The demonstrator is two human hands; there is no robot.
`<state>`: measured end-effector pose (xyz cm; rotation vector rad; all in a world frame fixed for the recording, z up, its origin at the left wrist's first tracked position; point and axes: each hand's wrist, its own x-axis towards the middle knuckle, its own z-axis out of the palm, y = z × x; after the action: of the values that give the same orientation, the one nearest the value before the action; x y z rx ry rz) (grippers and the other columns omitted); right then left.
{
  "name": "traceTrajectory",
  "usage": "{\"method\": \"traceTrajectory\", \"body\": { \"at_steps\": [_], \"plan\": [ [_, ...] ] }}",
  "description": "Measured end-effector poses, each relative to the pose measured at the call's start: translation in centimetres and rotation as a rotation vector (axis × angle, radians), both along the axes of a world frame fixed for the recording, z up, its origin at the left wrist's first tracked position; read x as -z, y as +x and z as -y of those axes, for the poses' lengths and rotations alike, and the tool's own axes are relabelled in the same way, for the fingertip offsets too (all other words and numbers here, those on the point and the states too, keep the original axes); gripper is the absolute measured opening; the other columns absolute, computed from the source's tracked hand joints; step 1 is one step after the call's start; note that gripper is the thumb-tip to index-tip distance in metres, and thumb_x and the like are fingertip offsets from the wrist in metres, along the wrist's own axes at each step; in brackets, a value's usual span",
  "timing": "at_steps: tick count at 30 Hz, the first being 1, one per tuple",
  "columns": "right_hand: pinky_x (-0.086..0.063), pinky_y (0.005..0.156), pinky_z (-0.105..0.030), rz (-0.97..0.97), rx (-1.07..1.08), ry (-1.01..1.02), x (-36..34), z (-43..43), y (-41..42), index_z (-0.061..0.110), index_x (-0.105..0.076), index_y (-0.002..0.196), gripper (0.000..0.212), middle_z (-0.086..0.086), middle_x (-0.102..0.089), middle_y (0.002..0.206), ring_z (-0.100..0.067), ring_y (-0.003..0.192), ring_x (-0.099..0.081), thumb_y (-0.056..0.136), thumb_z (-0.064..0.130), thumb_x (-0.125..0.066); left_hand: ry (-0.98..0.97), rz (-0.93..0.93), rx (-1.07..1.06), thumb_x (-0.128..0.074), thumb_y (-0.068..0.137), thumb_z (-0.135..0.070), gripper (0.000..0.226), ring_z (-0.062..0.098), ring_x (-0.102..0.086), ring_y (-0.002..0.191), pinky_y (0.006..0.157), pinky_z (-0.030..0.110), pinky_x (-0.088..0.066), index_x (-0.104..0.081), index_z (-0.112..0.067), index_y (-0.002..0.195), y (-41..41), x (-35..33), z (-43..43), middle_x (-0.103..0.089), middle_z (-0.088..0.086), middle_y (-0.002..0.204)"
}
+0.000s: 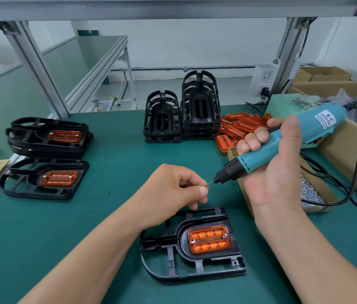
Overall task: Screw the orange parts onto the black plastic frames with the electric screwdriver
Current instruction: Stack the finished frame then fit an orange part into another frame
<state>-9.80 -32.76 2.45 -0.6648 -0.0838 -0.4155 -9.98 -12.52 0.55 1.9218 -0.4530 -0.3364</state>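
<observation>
Above a matte green desk (107, 172), a right hand (276, 172) wraps its fingers (254, 143) round a teal electric screwdriver (293, 137), its white label (325, 121) too blurred to read, while the left hand (173, 189) pinches a small screw (207, 185) at the slim metal bit (210, 183). Below lies a ribbed black plastic frame (166, 260), a glossy translucent orange part (209, 239) seated in it.

Factory assembly bench (111, 150): aluminium framing (35, 69), stacked black frames (201, 106).
</observation>
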Motion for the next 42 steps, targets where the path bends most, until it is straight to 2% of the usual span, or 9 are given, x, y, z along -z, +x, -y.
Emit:
{"method": "traceTrajectory", "body": {
  "at_steps": [8, 12, 17, 19, 21, 25, 31, 36, 42],
  "plan": [
    [-0.046, 0.063, -0.025, -0.035, -0.027, 0.036, 0.0, 0.0, 0.0, 0.019, -0.059, 0.095, 0.029, 0.003, -0.048, 0.075, -0.010, 0.063, -0.046, 0.106, 0.045, -0.061, 0.033, -0.036, 0.108, -0.079, 0.089, -0.039, 0.013, 0.005, -0.071, 0.083, 0.080, 0.021, -0.055, -0.079, -0.031, 0.099, 0.2, -0.3, -0.5, -0.079, -0.006, 0.093],
    [-0.045, 0.059, -0.023, -0.039, -0.078, 0.044, -0.1, 0.2, -0.1, 0.019, -0.060, 0.093, 0.030, 0.004, -0.047, 0.073, -0.008, 0.060, -0.045, 0.107, 0.046, -0.059, 0.081, -0.073, 0.142, -0.063, 0.096, -0.050, 0.026, 0.004, -0.070, 0.089, 0.077, 0.021, -0.053, -0.076, -0.031, 0.107, 0.5, -0.9, -1.4, -0.079, -0.011, 0.106],
    [-0.043, 0.051, -0.020, 0.010, -0.230, -0.077, -0.3, -0.5, -0.9, 0.019, -0.059, 0.095, 0.030, 0.006, -0.047, 0.069, -0.005, 0.053, -0.044, 0.106, 0.046, -0.053, 0.309, -0.037, 0.160, -0.066, 0.096, -0.037, 0.017, -0.010, -0.067, 0.093, 0.084, 0.015, -0.047, -0.078, -0.034, 0.107, 1.1, -1.4, -2.7, -0.075, -0.025, 0.104],
    [-0.043, 0.049, -0.021, 0.035, -0.302, -0.127, -0.3, -1.1, -1.2, 0.018, -0.058, 0.097, 0.030, 0.006, -0.047, 0.068, -0.005, 0.050, -0.044, 0.106, 0.046, -0.051, 0.415, -0.023, 0.251, -0.070, 0.096, -0.034, 0.017, -0.010, -0.067, 0.089, 0.078, 0.008, -0.046, -0.078, -0.034, 0.111, 1.0, -1.6, -3.0, -0.075, -0.025, 0.100],
    [-0.043, 0.048, -0.021, 0.065, -0.378, -0.162, -0.1, -1.7, -1.5, 0.017, -0.058, 0.098, 0.029, 0.004, -0.048, 0.067, -0.006, 0.049, -0.045, 0.105, 0.045, -0.053, 0.459, -0.034, 0.317, -0.073, 0.090, -0.040, 0.025, -0.006, -0.066, 0.086, 0.075, 0.010, -0.047, -0.077, -0.032, 0.114, 0.8, -1.8, -3.0, -0.075, -0.021, 0.098],
    [-0.044, 0.047, -0.024, 0.101, -0.489, -0.248, 0.2, -2.6, -2.1, 0.017, -0.061, 0.100, 0.035, 0.001, -0.049, 0.067, -0.008, 0.047, -0.047, 0.093, 0.048, -0.075, 0.501, -0.026, 0.363, -0.076, 0.079, -0.045, 0.040, 0.015, -0.066, 0.087, 0.083, 0.034, -0.055, -0.076, -0.032, 0.116, 0.6, -2.2, -3.0, -0.071, -0.010, 0.098],
    [-0.044, 0.047, -0.025, 0.112, -0.517, -0.302, 0.1, -3.5, -2.6, 0.018, -0.063, 0.099, 0.038, 0.000, -0.051, 0.067, -0.011, 0.047, -0.049, 0.088, 0.050, -0.081, 0.464, -0.029, 0.349, -0.084, 0.086, -0.029, 0.025, 0.006, -0.063, 0.078, 0.069, 0.013, -0.048, -0.072, -0.041, 0.105, 0.6, -2.3, -2.9, -0.068, -0.015, 0.085],
    [-0.045, 0.048, -0.025, 0.135, -0.535, -0.338, -0.5, -3.8, -3.1, 0.017, -0.062, 0.098, 0.042, -0.002, -0.052, 0.065, -0.013, 0.046, -0.049, 0.085, 0.050, -0.085, 0.460, -0.030, 0.361, -0.084, 0.087, -0.029, 0.022, 0.004, -0.060, 0.077, 0.070, 0.016, -0.048, -0.074, -0.037, 0.105, 0.5, -2.4, -2.8, -0.069, -0.013, 0.089],
    [-0.044, 0.048, -0.026, 0.146, -0.545, -0.382, -1.0, -4.0, -3.5, 0.018, -0.062, 0.096, 0.042, -0.003, -0.050, 0.065, -0.014, 0.046, -0.049, 0.084, 0.051, -0.085, 0.448, -0.022, 0.364, -0.084, 0.087, -0.029, 0.023, 0.004, -0.058, 0.075, 0.069, 0.015, -0.047, -0.069, -0.047, 0.089, 0.4, -2.5, -2.7, -0.070, -0.007, 0.090]
  ]
}}
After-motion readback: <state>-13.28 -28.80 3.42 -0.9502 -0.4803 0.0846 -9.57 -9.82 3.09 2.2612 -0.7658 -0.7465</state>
